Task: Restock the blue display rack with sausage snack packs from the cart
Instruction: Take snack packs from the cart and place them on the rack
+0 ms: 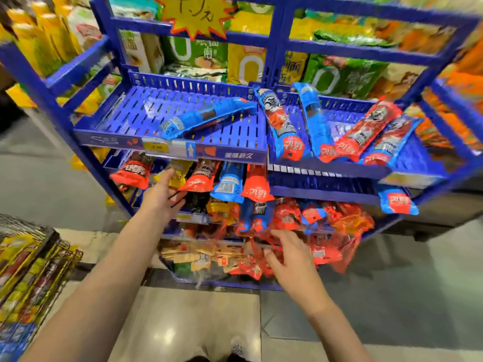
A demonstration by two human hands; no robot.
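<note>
- Head view looked down on a blue slotted plastic display rack (136,105) with sloping tiers, standing on a pale tiled floor (392,296).
- Left hand (163,198) reached toward the middle tier with fingers straight and spread, gripping nothing, its fingertips just beside a yellow snack pack (180,171) there.
- Right hand (290,253) hovered with loosely spread fingers over a heap of red sausage snack packs (339,220) on the lower tier; blur hid whether it touched them, and it held nothing.
- One long blue sausage snack pack (203,118) lay alone across the top left tray.
- Several blue and red sausage packs (363,131) leaned together in the top right tray.
- More stacked snack packs (28,270) showed at the lower left edge.
</note>
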